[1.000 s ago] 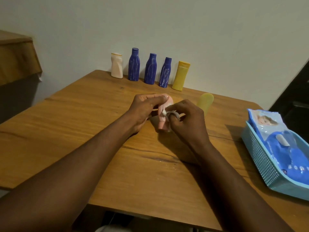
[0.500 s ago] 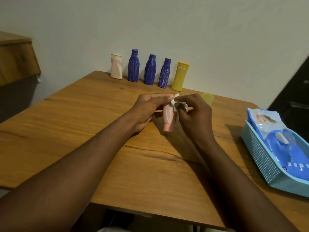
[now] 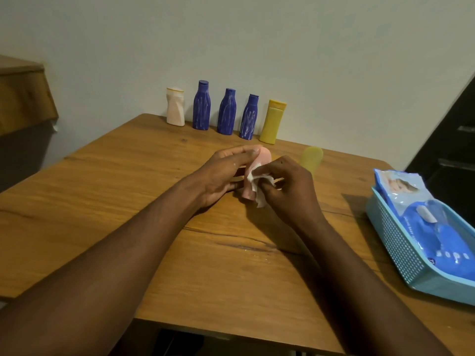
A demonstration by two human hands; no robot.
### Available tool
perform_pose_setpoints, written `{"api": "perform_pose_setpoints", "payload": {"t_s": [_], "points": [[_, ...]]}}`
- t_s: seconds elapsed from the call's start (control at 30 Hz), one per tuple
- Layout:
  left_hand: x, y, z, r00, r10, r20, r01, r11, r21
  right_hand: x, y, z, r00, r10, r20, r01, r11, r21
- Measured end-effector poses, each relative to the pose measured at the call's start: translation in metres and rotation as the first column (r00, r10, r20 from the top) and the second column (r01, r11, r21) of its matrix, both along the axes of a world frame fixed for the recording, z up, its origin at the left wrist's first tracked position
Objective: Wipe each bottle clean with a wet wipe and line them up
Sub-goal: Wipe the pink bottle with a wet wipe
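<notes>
Standing along a pale wall [image 3: 308,47] — five bottles [image 3: 226,111] on the wooden table [image 3: 102,188].

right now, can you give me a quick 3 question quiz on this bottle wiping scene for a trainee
1. Count: how many bottles stand upright in the far row?
2. True or false: the left hand holds the pink bottle and the right hand holds the wet wipe against it.
3. Pick one: where is the wipes pack? A) in the blue basket B) lying among the standing row C) under the left forearm

Key: 1) five; 2) true; 3) A
</notes>
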State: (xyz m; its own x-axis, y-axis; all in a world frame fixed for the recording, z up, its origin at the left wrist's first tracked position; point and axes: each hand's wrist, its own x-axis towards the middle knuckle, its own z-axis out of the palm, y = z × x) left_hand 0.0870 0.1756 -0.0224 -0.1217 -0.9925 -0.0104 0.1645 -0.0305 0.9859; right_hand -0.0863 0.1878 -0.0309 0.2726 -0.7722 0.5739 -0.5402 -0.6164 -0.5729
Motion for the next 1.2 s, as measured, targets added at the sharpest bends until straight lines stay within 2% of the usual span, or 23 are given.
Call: {"api": "perform_pose_setpoints", "payload": {"t_s": [0.13, 0.3, 0.4, 0.53, 0.73, 0.8, 0.93, 1.03, 1.2], "points": [[-0.002, 0.003, 0.002, 0.994, -0.092, 0.056, 0.092, 0.996, 0.006, -0.005, -0.004, 0.002, 0.989, -0.111, 0.099, 0.117, 0.992, -0.056], [-0.005, 0.01, 0.004, 0.977, -0.19, 0.097, 0.189, 0.982, 0.011, -0.007, -0.007, 0.005, 0.965, -0.157, 0.211, 0.179, 0.98, -0.089], [-0.006, 0.011, 0.004, 0.977, -0.213, 0.021, 0.212, 0.976, 0.046, -0.007, -0.008, 0.008, 0.956, -0.185, 0.229, 0.208, 0.975, -0.082], [-0.005, 0.007, 0.0, 0.966, -0.203, -0.161, 0.22, 0.97, 0.098, -0.005, -0.003, 0.007, 0.968, -0.161, 0.194, 0.171, 0.985, -0.035], [0.001, 0.004, 0.0, 0.947, -0.115, -0.299, 0.151, 0.983, 0.102, -0.003, 0.007, 0.007, 0.994, 0.039, 0.097, -0.048, 0.995, 0.087], [0.003, 0.004, 0.0, 0.943, -0.104, -0.317, 0.147, 0.983, 0.114, -0.001, 0.008, 0.006, 0.995, 0.051, 0.088, -0.059, 0.994, 0.089], [0.001, 0.008, 0.002, 0.934, -0.118, -0.338, 0.171, 0.976, 0.132, 0.0, 0.005, 0.008, 0.988, -0.048, 0.145, 0.05, 0.999, -0.012], [-0.001, 0.011, 0.002, 0.944, -0.171, -0.284, 0.216, 0.967, 0.136, -0.004, 0.001, 0.01, 0.971, -0.143, 0.192, 0.157, 0.986, -0.062], [-0.007, 0.013, 0.003, 0.944, -0.164, -0.286, 0.213, 0.965, 0.151, -0.006, -0.001, 0.011, 0.952, -0.186, 0.243, 0.205, 0.977, -0.054]]}}
